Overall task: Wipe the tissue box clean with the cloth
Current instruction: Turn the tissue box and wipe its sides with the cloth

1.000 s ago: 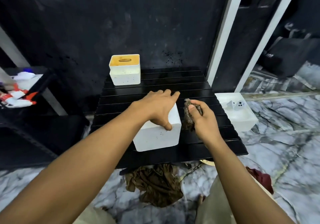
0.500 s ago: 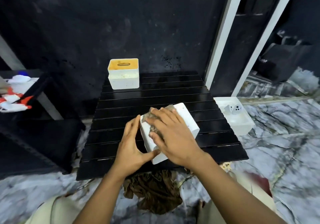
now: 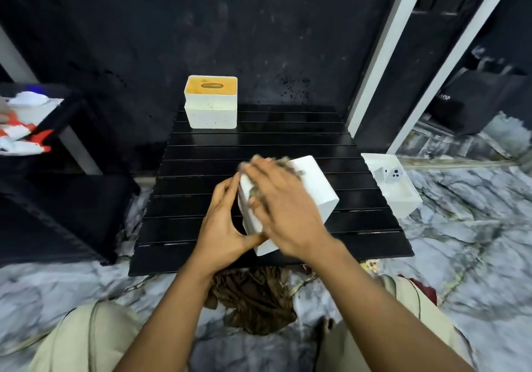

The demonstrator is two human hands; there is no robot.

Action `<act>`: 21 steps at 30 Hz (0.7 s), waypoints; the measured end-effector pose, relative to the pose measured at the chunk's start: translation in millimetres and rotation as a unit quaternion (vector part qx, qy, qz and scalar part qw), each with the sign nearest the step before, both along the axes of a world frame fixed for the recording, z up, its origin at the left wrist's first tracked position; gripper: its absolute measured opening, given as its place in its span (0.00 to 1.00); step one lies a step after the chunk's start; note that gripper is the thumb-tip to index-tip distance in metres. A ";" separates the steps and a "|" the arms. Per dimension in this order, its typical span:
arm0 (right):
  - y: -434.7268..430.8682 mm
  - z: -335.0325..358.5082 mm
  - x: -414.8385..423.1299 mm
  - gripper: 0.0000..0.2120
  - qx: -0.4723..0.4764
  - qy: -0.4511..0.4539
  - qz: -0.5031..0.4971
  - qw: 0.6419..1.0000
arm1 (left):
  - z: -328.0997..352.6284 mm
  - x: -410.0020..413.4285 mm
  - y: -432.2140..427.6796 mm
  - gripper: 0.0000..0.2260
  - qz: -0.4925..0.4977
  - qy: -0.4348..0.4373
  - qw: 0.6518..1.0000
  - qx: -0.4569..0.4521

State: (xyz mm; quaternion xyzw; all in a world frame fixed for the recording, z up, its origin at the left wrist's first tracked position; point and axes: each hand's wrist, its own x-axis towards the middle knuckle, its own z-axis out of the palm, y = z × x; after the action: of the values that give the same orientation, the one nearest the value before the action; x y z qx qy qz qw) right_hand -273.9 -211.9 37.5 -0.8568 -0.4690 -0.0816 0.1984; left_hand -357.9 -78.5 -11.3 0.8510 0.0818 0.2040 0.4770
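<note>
- Standing by the low black slatted table (image 3: 259,141), I find clutter on every side. A black shelf unit (image 3: 72,213) sits to the left with blurred white and red items (image 3: 23,141) on its top level. A white door frame (image 3: 383,55) rises at the right, with a dark bag (image 3: 475,107) beyond it.
- A crumpled brown rag (image 3: 256,299) lies on the marble floor (image 3: 475,256) at the table's near edge, between the person's knees.
- At the table's far edge stands a second white box (image 3: 211,112) with an orange-brown lid and an oval slot; its contents are hidden.
- On the floor just beside the table's right side sits a white tub (image 3: 403,202) holding a small white object with dark dots (image 3: 393,173).
- The tissue box (image 3: 316,190) is near the table's front middle, tipped up and turned at an angle.
- The left hand (image 3: 221,225) grips its near left end, fingers up the side and thumb hooked under the lower corner.
- The right hand (image 3: 285,207), blurred, lies flat with fingers spread, pressing the cloth (image 3: 285,161) onto the box's top face. It covers most of that face, and only frayed bits of cloth peek out past the fingers.
</note>
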 end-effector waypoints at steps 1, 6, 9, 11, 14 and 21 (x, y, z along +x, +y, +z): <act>-4.4 0.5 13.3 0.24 0.011 0.011 -0.055 0.998 | -0.8 0.0 0.9 0.52 0.004 0.008 1.000 0.000; -28.0 15.4 20.8 0.23 -0.002 0.053 0.039 0.998 | -3.7 1.0 4.9 0.56 -0.001 0.024 1.000 -0.011; -45.6 18.6 8.5 0.28 -0.043 0.085 0.129 0.987 | -3.0 0.9 8.4 0.55 -0.016 0.025 1.000 -0.006; -46.2 18.5 22.9 0.29 -0.013 0.090 0.063 0.994 | -3.3 2.8 8.1 0.56 -0.015 0.031 0.999 -0.002; -27.5 20.7 35.5 0.25 0.016 0.075 -0.026 0.997 | -2.9 6.3 5.9 0.56 -0.013 0.036 0.999 -0.008; -29.1 20.5 10.3 0.23 0.006 0.138 0.171 0.976 | -0.9 4.0 14.5 0.54 -0.045 0.021 0.999 -0.022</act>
State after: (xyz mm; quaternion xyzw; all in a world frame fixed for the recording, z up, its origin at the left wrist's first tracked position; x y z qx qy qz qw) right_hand -263.5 -241.0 57.9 -0.7659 -0.5759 0.0696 0.2773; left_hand -353.9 -64.0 -12.2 0.8469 0.0581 0.1625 0.5029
